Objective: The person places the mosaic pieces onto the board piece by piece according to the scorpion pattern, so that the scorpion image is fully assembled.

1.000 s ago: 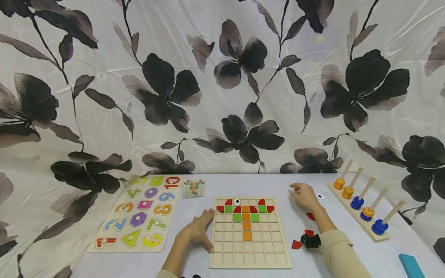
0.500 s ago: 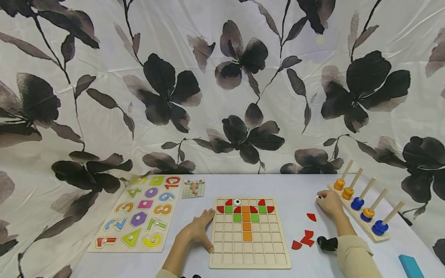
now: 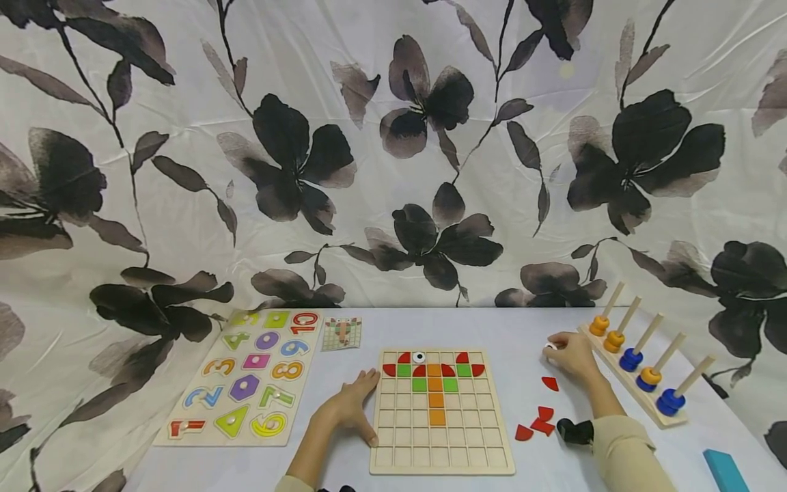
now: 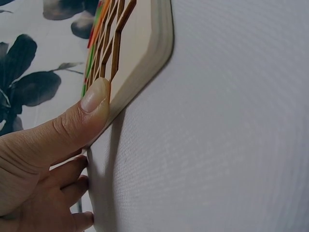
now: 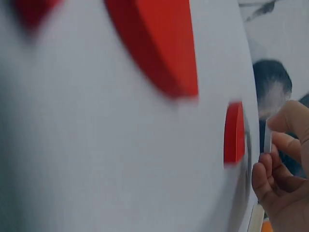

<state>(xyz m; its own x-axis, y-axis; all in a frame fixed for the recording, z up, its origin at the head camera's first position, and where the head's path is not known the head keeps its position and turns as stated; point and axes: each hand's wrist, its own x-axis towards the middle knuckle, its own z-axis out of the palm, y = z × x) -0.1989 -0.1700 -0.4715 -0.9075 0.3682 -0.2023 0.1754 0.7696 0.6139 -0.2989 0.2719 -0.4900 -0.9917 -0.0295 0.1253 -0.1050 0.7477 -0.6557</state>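
Observation:
My left hand (image 3: pixel 349 407) lies along the left side of a wooden grid board (image 3: pixel 402 437), fingers spread. In the left wrist view its thumb (image 4: pixel 94 99) touches the board's edge near a corner. Green squares, orange squares and red quarter-round pieces fill some upper cells, and a white eye disc (image 3: pixel 419 357) sits in the top row. Right of the board, my right hand (image 3: pixel 576 357) pinches a second small white disc (image 3: pixel 549 346) between thumb and fingertips. The right wrist view has this thin disc (image 5: pixel 268 137) edge-on, raised beside a red piece (image 5: pixel 234 133).
Several red pieces (image 3: pixel 542 427) lie right of the board. A peg stacker (image 3: pixel 639 383) with orange and blue rings stands at the far right, near a teal block (image 3: pixel 724 470). At left lie a number puzzle (image 3: pixel 212 410) and a small pattern card (image 3: pixel 341 333).
My right hand has moved right to the loose white disc, picked it up and shifted slightly back left with it. The left hand has stayed at the board.

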